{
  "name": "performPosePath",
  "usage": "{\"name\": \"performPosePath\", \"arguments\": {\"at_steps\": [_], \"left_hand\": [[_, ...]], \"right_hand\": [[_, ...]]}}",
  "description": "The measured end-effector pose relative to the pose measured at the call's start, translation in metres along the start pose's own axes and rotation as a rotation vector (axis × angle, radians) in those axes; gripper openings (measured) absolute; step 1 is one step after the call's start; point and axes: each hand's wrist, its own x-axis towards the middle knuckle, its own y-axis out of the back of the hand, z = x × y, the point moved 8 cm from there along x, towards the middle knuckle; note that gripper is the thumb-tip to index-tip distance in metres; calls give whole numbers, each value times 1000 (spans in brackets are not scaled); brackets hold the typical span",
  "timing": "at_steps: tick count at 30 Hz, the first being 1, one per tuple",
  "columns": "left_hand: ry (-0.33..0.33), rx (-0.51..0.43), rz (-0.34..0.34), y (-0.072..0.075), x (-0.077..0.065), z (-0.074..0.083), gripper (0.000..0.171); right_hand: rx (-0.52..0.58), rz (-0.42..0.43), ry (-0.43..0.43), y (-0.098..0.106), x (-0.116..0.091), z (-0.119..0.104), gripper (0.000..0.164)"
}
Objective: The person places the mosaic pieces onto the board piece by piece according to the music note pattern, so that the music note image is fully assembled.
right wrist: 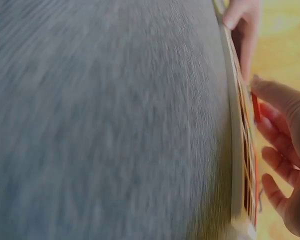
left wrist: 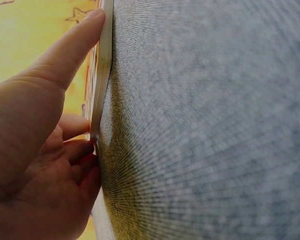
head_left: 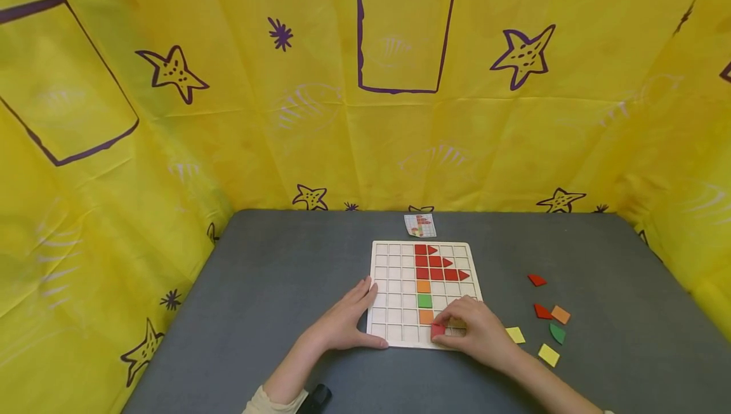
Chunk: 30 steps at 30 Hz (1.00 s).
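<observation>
A pale wooden grid board (head_left: 394, 303) lies on the table. Red square tiles and red pointed tiles (head_left: 464, 275) form three rows at its top. Below them, one column holds an orange tile (head_left: 423, 286), a green tile (head_left: 425, 301) and another orange one. Between thumb and fingertips, my right hand (head_left: 480, 331) pinches a red square tile (head_left: 438, 330) over the board's front row; the right wrist view shows that tile (right wrist: 255, 107) on edge, close over the board. My left hand (head_left: 342, 320) rests at the board's left side, thumb at the front corner, fingers along the edge.
Right of the board lie loose tiles: two red curved pieces (head_left: 537, 280), a green curved piece (head_left: 557, 333), an orange square (head_left: 561, 314) and two yellow squares (head_left: 549, 355). Behind the board is a small pattern card (head_left: 420, 225). Yellow cloth (head_left: 342, 147) hangs around the grey table (head_left: 274, 261).
</observation>
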Motion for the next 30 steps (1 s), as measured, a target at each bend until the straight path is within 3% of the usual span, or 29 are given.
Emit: {"name": "performPosePath", "arguments": {"at_steps": [4, 9, 30], "left_hand": [[6, 0, -1, -1, 0, -1, 109], [-2, 11, 9, -1, 1, -1, 109], [4, 8, 6, -1, 1, -1, 110]], "right_hand": [[-58, -7, 86, -8, 3, -12, 21], [-34, 4, 133, -12, 3, -18, 22], [-23, 26, 127, -8, 2, -17, 21]]}}
